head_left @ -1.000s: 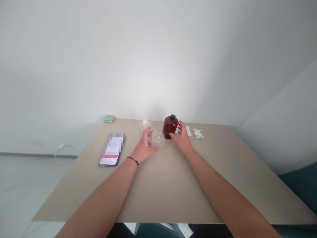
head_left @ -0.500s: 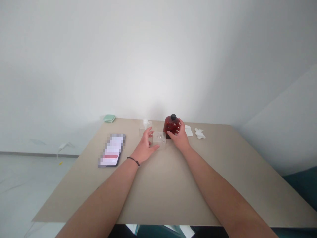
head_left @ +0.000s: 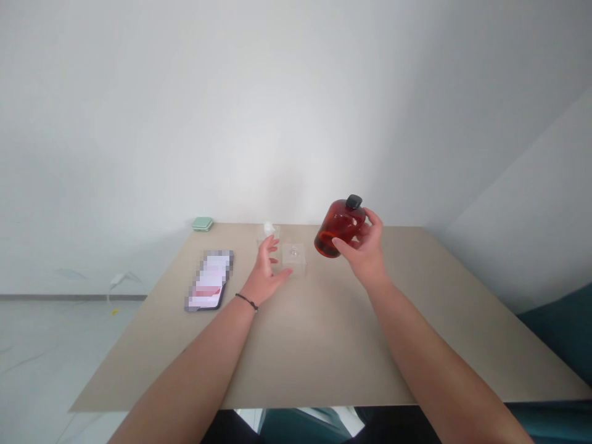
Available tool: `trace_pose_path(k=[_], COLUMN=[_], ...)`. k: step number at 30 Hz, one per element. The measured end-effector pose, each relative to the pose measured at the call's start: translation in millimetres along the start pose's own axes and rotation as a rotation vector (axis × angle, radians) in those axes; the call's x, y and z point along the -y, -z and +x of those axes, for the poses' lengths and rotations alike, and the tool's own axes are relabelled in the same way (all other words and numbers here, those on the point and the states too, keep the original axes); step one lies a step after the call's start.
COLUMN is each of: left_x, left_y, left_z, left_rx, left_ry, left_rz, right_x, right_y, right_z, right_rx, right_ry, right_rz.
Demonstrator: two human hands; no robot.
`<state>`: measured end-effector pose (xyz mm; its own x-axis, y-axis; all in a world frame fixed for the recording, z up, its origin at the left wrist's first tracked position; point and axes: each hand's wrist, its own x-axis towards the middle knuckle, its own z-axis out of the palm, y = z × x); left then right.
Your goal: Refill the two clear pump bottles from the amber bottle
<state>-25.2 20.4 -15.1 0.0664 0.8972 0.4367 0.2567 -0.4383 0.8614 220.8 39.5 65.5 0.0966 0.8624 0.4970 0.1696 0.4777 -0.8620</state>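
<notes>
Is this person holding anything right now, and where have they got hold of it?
The right hand holds a brown bottle in the air by its body, fingers around the side, below the black cap. The left hand holds nothing.

1. The left hand (head_left: 264, 277) can pass over the beige table (head_left: 324, 345) toward the phone (head_left: 208, 280).
2. The clear plastic box (head_left: 293, 259) stands just beside this hand, on its right.
3. The right hand (head_left: 365, 246) can go down below the raised amber bottle (head_left: 339, 227) to the table.

Fingers (head_left: 361, 237) cover the amber bottle (head_left: 335, 229) side; the phone screen (head_left: 209, 280) is pixelated.
</notes>
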Motion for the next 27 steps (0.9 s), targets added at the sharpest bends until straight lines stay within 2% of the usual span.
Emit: trace_pose_path(k=[2,4,6,9,12,17,21,25,27], left_x=[-9,-21,-31,-43,-48,-47,-46,-45,-45], left_y=[2.5,2.7,-0.1,-7.7,-13.0,-11.3,-11.6,-16.9,-19.4], left_z=[-6,-13,-21,-28,-31,-29,-28,-27,-26], left_rx=[-0.093,-0.097,0.003,0.196,0.262,0.273,0.274,0.307,0.325], left_ry=[-0.112,-0.212,-0.255,-0.221,-0.162,-0.150,-0.166,-0.158,-0.161], left_rz=[0.021,-0.003,-0.036,-0.126,-0.130,-0.135,-0.106,-0.123,-0.176], right_x=[6,6,2,-5,-9,-16,-13,3,11], right_y=[8,12,11,4,-3,-6,-3,-11,-19], right_z=[-15,-34,-54,-79,-92,-96,-92,-81,-74], right_rx=[0.026,0.063,0.117,0.210,0.334,0.450,0.479,0.380,0.317], right_ry=[0.031,0.063,0.096,0.124,0.151,0.161,0.146,0.163,0.116], right_rz=[0.011,0.031,0.042,0.013,0.006,0.037,0.036,0.055,0.110])
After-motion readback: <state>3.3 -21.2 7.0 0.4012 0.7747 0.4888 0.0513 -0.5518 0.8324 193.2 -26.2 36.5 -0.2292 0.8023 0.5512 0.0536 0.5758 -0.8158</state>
